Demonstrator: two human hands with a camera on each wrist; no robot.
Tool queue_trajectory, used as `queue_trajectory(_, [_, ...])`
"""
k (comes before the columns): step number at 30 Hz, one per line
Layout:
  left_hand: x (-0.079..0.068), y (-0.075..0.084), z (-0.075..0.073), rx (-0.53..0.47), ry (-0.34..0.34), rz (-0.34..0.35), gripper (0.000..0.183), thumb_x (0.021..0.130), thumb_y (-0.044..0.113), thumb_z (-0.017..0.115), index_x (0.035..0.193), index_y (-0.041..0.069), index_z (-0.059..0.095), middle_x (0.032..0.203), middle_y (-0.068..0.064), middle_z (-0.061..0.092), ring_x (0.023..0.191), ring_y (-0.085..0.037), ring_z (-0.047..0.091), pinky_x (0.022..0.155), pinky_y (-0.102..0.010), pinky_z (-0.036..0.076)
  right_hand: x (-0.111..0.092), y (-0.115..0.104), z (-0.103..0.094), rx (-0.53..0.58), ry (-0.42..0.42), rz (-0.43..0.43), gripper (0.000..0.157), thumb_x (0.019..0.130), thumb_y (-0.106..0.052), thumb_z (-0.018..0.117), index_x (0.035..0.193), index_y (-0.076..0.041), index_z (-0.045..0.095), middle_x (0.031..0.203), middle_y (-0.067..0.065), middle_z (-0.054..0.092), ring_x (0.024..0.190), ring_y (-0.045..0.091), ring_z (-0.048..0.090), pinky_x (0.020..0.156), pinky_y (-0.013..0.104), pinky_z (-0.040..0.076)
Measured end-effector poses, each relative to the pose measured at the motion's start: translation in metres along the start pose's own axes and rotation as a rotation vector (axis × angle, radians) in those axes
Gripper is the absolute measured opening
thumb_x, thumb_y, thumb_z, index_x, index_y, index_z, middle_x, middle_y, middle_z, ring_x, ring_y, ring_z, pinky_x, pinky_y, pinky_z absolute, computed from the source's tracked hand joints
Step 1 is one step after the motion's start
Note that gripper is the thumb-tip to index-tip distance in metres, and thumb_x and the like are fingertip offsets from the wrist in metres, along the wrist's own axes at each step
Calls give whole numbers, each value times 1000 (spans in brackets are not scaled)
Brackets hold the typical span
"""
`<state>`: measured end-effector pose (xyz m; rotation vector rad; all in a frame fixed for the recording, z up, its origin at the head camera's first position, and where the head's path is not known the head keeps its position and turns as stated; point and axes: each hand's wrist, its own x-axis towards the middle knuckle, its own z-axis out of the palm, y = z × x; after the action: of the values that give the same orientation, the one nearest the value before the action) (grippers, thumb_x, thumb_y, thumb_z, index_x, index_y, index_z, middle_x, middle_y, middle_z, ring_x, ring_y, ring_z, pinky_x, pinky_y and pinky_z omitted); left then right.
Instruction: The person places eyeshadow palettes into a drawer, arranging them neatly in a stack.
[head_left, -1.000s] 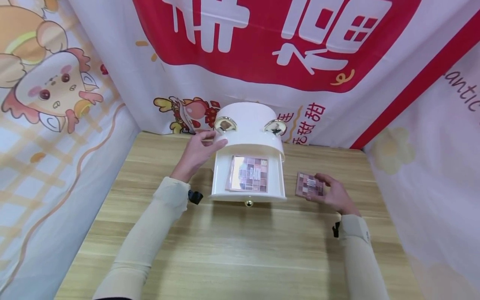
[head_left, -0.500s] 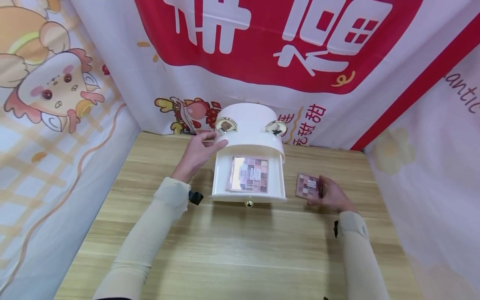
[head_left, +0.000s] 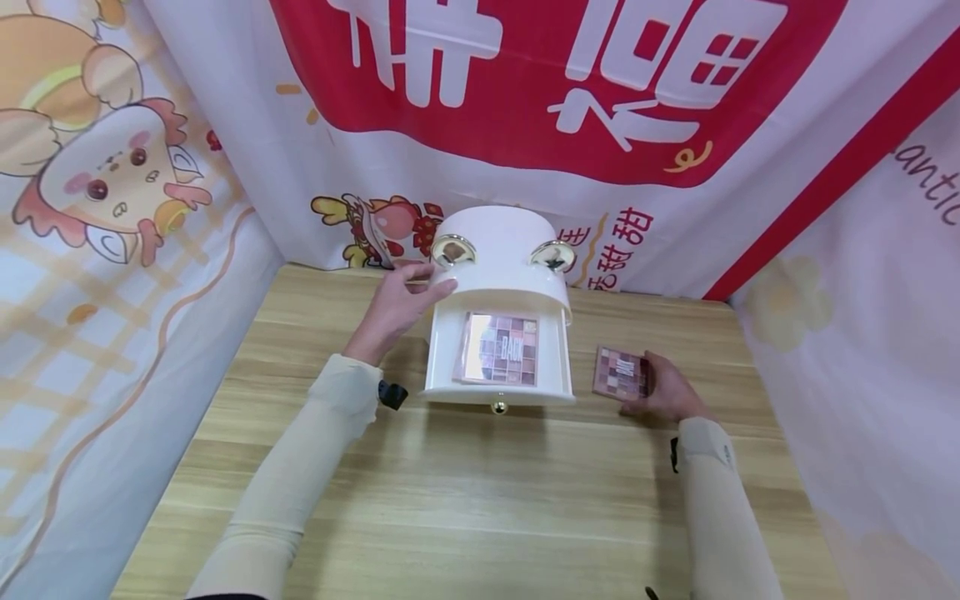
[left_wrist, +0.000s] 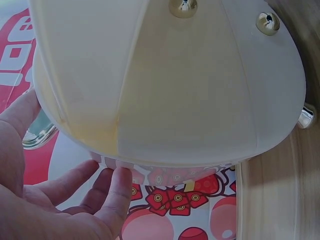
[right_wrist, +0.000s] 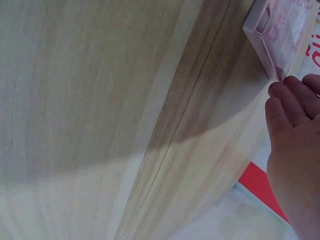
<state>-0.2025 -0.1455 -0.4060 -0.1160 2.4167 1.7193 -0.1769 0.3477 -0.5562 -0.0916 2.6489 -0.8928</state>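
A white frog-like storage box (head_left: 495, 250) with gold-rimmed round eyes stands at the back of the table, its lower drawer (head_left: 558, 358) pulled out. Inside lies an eyeshadow palette (head_left: 498, 350) with "BACK" printed on a clear, glossy lid. My left hand (head_left: 393, 308) rests on the box's left side, thumb at the front edge; the left wrist view shows the fingers (left_wrist: 117, 195) spread along the curved wall. A second, similar eyeshadow palette (head_left: 621, 373) lies on the table right of the drawer. My right hand (head_left: 667, 389) is at its right edge, fingertips (right_wrist: 282, 92) by a corner.
The wooden table (head_left: 480, 500) stretches in front of the box. Printed cloth (head_left: 525, 158) hangs close behind it, and cloth walls (head_left: 112, 333) close off both sides. A small gold knob (head_left: 498, 407) sticks out from the drawer front.
My right hand has loosened from the second palette and slid slightly right, uncovering more of its lid. The palette stays nearly in place. My left hand and the drawer have not moved.
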Motion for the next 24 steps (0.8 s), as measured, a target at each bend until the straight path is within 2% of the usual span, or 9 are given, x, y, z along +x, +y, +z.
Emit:
queue_trajectory(6, [1,0,0,3,-3,7,90,77,64,78,148,16,50,149,-4,47,127,-23,50,101,-41,49,3,1,-2,-6,-22,14,133,65,-38,97,157,7,13,156,33,25,141,49,26,115,63,20])
queue_trajectory(11, [1,1,0,-3,0,6,90,77,65,77,148,17,50,149,-2,47,127,-22,50,101,-41,49,7,0,-4,-40,-16,18,130,66,-31,97,157,7,12,156,34,23,141,51,25,114,64,20])
queue_trajectory(19, [1,2,1,4,-4,4,93,76,67,77,149,17,49,149,-1,47,127,-22,50,101,-41,49,12,2,-3,-107,-16,18,124,60,-26,99,152,8,24,148,35,34,134,51,34,112,64,26])
queue_trajectory(24, [0,1,1,1,1,-3,93,75,67,77,148,17,49,148,-1,48,127,-21,50,101,-40,49,8,0,-1,-120,-7,-7,120,64,-24,97,151,14,24,146,38,35,133,53,36,111,63,28])
